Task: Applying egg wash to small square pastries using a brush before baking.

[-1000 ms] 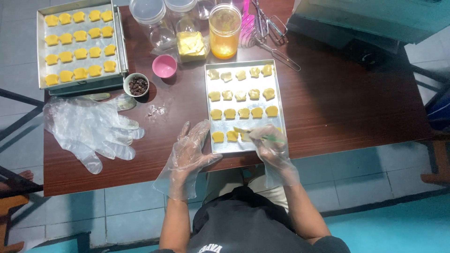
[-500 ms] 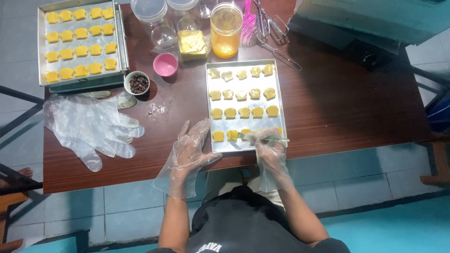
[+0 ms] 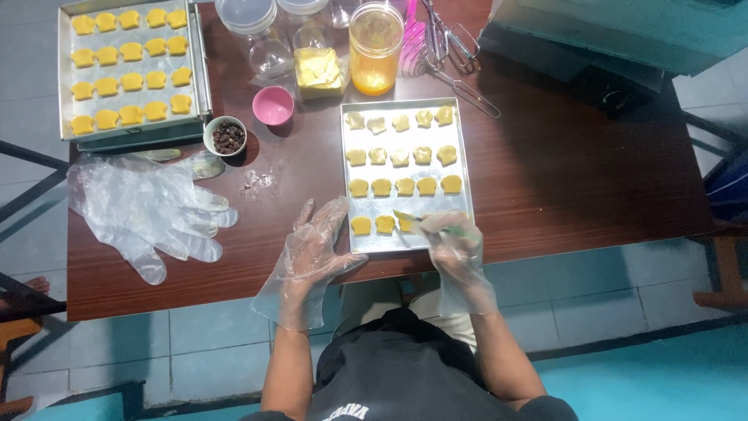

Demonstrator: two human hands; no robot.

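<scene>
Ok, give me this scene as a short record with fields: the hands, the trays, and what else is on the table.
left hand: in a clear plastic glove, resting flat on the table edge beside the near tray
right hand: gloved, holding a small brush tipped onto a cookie in the front row
near tray: metal, rows of pale yellow cookies, front row only part filled
far tray: upper left corner, rows of brighter yellow cookies
small bowls: white bowl of dark bits, pink bowl
spare gloves: clear, lying left of the person
jar: yellow liquid inside
</scene>
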